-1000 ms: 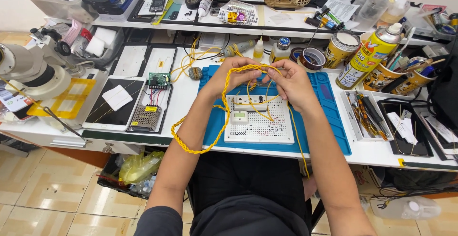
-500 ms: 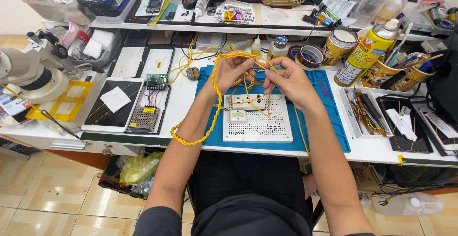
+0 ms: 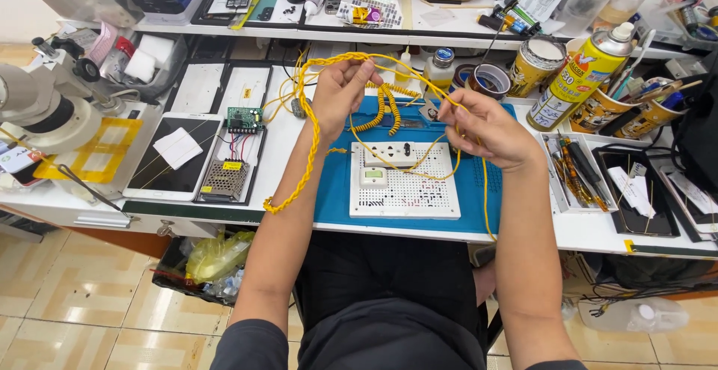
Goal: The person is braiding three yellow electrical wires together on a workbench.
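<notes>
My left hand (image 3: 340, 92) is raised over the bench and grips a twisted yellow cord (image 3: 308, 142), whose braided end hangs in a loop down past the desk's front edge. My right hand (image 3: 486, 128) pinches the thinner yellow strands of the same cord, held taut between the two hands. A coiled part of the yellow wire (image 3: 381, 108) lies behind them. Below my hands a white perforated board with a socket (image 3: 404, 181) rests on a blue mat (image 3: 471, 190).
A microscope (image 3: 45, 104) stands at the left, beside a tablet (image 3: 176, 153) and a small green circuit board (image 3: 244, 119). Spray can (image 3: 580, 78), tins and tool cups crowd the right. A tray of tools (image 3: 576, 179) and a cluttered rear shelf (image 3: 419, 33) border the desk.
Both hands have lifted the yellow cord higher and drawn apart, the left hand toward the left. The braided loop now hangs lower over the desk's front edge.
</notes>
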